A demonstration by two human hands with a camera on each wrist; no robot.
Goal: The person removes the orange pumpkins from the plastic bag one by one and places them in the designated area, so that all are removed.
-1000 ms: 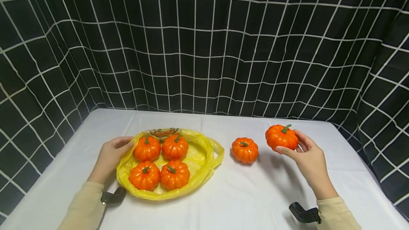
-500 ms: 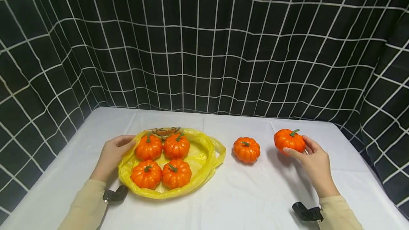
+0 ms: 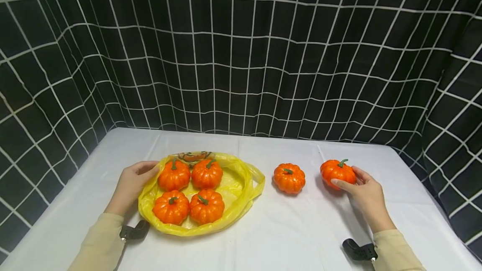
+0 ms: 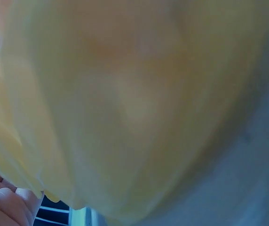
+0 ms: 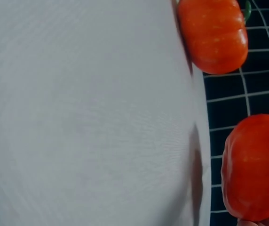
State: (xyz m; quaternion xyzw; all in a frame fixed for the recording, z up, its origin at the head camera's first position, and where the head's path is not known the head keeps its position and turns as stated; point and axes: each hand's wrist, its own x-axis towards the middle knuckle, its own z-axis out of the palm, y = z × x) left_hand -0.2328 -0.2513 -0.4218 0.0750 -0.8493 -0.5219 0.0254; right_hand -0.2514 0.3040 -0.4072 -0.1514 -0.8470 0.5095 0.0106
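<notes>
My right hand (image 3: 367, 193) grips a small orange pumpkin (image 3: 336, 174) with a green stem, thumb at the front and fingers behind. In the right wrist view a gap separates this pumpkin (image 5: 252, 169) from the tablecloth. Another pumpkin (image 3: 289, 178) sits on the cloth to its left. My left hand (image 3: 132, 183) holds the left rim of a yellow plastic bag (image 3: 235, 216), its fingertips partly hidden by the film. Inside the spread bag lie several pumpkins (image 3: 206, 206) in two rows. The bag (image 4: 125, 117) fills most of the left wrist view, blurred.
A white cloth (image 3: 256, 241) covers the table. Black curtains (image 3: 241, 53) with a white grid stand behind it and along both sides. The bag's handle loop (image 3: 257, 179) reaches rightward toward the loose pumpkin. Each wrist wears a black camera mount (image 3: 359, 251).
My right hand has lowered its pumpkin toward the table and shifted it slightly right overall. The left hand, bag and other pumpkins stay in place.
</notes>
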